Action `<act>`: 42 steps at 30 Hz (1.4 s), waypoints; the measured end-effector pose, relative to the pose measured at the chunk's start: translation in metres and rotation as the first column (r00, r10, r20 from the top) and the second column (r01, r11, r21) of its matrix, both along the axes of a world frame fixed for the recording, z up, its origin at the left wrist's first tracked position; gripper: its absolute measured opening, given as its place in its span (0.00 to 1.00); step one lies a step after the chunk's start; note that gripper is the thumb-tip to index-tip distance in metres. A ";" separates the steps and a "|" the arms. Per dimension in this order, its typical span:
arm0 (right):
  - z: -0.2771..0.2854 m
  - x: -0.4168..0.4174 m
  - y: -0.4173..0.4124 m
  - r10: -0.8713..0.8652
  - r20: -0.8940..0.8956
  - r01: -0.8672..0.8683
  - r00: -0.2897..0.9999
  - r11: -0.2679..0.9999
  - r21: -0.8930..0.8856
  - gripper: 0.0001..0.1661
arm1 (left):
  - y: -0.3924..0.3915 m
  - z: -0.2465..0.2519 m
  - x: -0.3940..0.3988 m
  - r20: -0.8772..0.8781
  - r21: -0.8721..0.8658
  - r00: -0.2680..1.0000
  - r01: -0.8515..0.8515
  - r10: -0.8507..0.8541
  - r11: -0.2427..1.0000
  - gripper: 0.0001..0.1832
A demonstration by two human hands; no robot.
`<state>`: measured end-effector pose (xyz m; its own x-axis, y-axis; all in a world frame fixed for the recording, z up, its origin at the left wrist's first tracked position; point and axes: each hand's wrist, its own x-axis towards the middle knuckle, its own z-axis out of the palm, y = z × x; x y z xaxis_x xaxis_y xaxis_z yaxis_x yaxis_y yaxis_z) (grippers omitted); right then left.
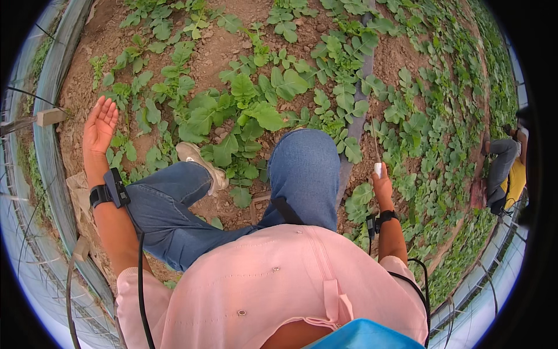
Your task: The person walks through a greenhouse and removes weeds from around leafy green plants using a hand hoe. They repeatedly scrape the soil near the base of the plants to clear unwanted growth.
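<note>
My left hand [100, 126] is raised at the left with the palm up and fingers extended, holding nothing. Its nearest neighbours are the lobed leaves at the left side of the leafy seedlings [150, 111]. At the right, my right hand [382, 185] grips the white handle of a thin-bladed hand tool [377, 169], its narrow blade pointing away from me among the leaves. What the blade's far tip touches is hard to make out. Between my hands, larger leafy green plants [235, 113] grow from brown soil in front of my bent knee [305, 170].
A grey strip [368, 48] runs lengthwise through the bed, right of my knee. Dense green rows [453, 100] cover the right side, where another person [501, 174] sits low. A plastic-covered edge [59, 87] and a wooden block [51, 117] border the left. Black cables [141, 288] hang along my arms.
</note>
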<state>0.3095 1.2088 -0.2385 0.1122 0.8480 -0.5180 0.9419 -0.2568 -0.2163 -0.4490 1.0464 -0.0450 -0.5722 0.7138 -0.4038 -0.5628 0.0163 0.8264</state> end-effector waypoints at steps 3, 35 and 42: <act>0.009 0.011 -0.009 0.115 0.037 -0.118 0.993 0.987 0.113 0.37 | 0.003 -0.001 0.001 0.002 0.018 1.000 -0.007 0.007 1.000 0.17; 0.186 -0.450 0.214 0.317 -0.619 -0.304 0.719 0.944 0.130 0.32 | -0.028 0.021 0.002 0.063 0.178 0.985 -0.171 0.162 0.969 0.17; 0.053 -0.517 0.119 0.370 -0.365 -0.384 0.854 0.922 0.036 0.37 | -0.045 0.014 0.000 0.080 0.148 0.985 -0.165 0.154 0.975 0.16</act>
<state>-0.2077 1.3283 -0.1852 -0.4115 0.7669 -0.4926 0.8275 0.0879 -0.5545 -0.4485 1.0010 -0.0310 -0.6589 0.6720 -0.3381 -0.6026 -0.2025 0.7719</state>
